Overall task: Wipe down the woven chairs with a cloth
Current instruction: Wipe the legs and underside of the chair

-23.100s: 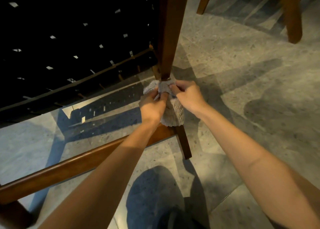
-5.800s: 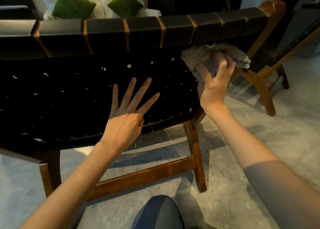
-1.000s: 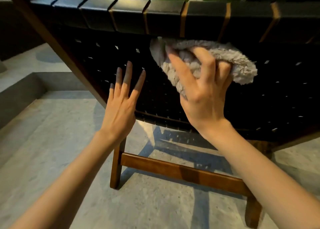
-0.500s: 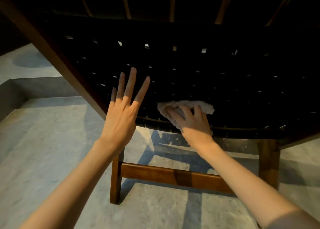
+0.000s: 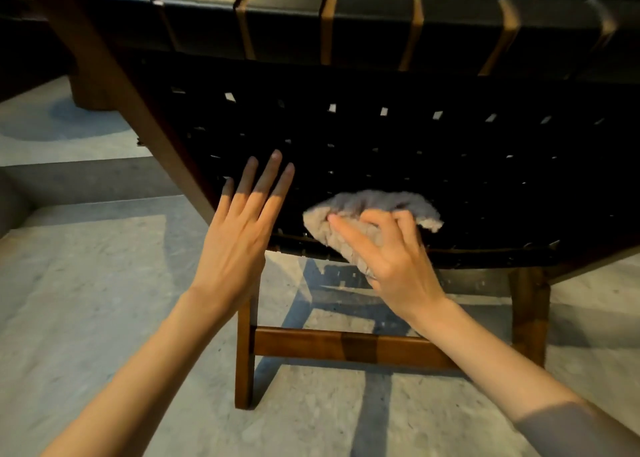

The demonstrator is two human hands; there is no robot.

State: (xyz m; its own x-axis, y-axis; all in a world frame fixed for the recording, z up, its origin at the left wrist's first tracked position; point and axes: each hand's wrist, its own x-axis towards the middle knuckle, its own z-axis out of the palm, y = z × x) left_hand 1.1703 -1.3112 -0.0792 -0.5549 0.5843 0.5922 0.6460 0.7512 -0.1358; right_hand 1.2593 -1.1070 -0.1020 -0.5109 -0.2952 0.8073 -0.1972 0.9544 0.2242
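Left hand (image 5: 239, 245) flat, fingers straight, against the black woven chair back (image 5: 433, 152) near its wooden side rail (image 5: 131, 86). Right hand (image 5: 398, 266) grips a bunched, fluffy grey cloth (image 5: 349, 214), pressed on the weave's lower edge, just beside the left hand.

Left hand (image 5: 239, 238), right hand (image 5: 398, 266), forearms bare; grey sleeve (image 5: 581, 436) edge on right arm.

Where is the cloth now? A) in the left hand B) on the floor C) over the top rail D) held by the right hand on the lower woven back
D: the right hand grips the cloth against the lower woven back; the left hand is open, empty.
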